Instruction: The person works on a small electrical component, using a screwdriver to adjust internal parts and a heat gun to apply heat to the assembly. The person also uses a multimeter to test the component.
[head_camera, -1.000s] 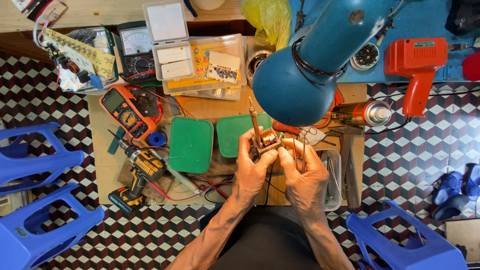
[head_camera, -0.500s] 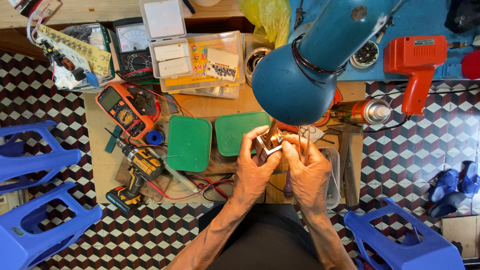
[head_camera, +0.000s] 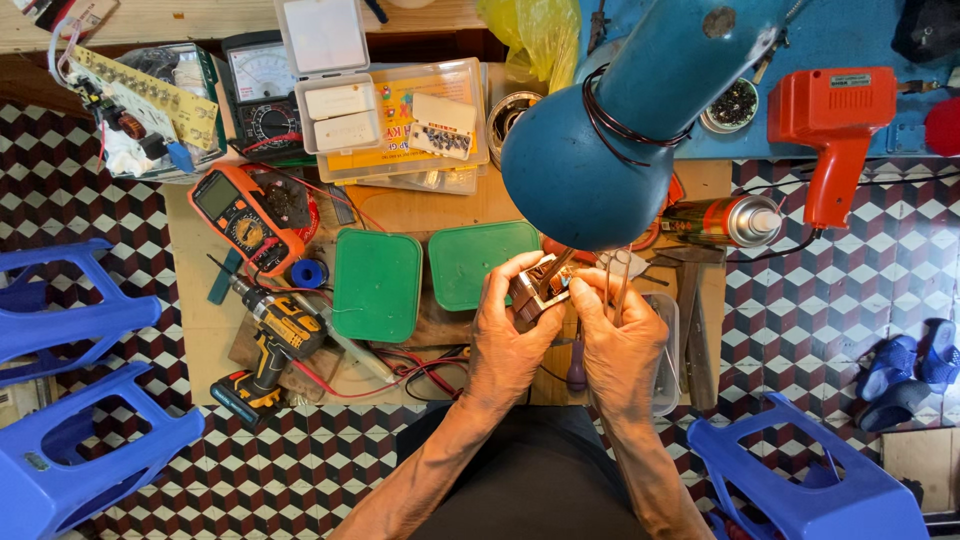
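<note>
Both my hands are raised over the low wooden bench (head_camera: 450, 212), just below the blue lamp shade (head_camera: 590, 170). My left hand (head_camera: 505, 335) grips a small dark metal component (head_camera: 535, 288) with coppery parts. My right hand (head_camera: 615, 345) pinches the same component from the right, and a thin wire or tool stands up past its fingers. Two green plastic lids (head_camera: 377, 285) lie on the bench just left of my hands.
An orange multimeter (head_camera: 245, 220), a yellow cordless drill (head_camera: 270, 345), red wires, clear parts boxes (head_camera: 400, 115), a spray can (head_camera: 720, 220) and a red heat gun (head_camera: 835, 135) crowd the bench. Blue plastic stools (head_camera: 80, 440) stand on the chequered floor on both sides.
My hands have stayed together over the bench and turned the component a little between the fingers. The head camera has shifted slightly.
</note>
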